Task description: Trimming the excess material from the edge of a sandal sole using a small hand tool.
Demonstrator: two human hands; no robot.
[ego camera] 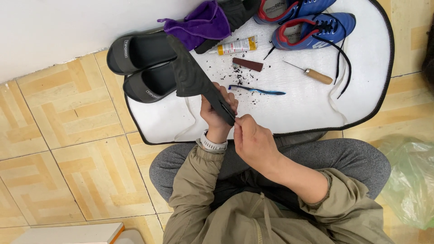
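Note:
My left hand [217, 113] grips the lower end of a black shoe insole [192, 74], which sticks up and away to the left. Pinched fingers of my right hand [253, 140] press against the insole's near tip; whether they hold a small tool is hidden. On the white mat [298, 108] beyond lie a blue toothbrush [257, 91], a brown block [247, 64], a wooden-handled awl [312, 73] and a glue tube [235, 46], with dark crumbs scattered around.
Two black slides [144, 68] rest at the mat's left edge. A purple cloth [199, 22] lies on them. A pair of blue sports shoes [312, 22] with loose black laces sits at the top right. A green plastic bag [411, 180] lies on the tiled floor at right.

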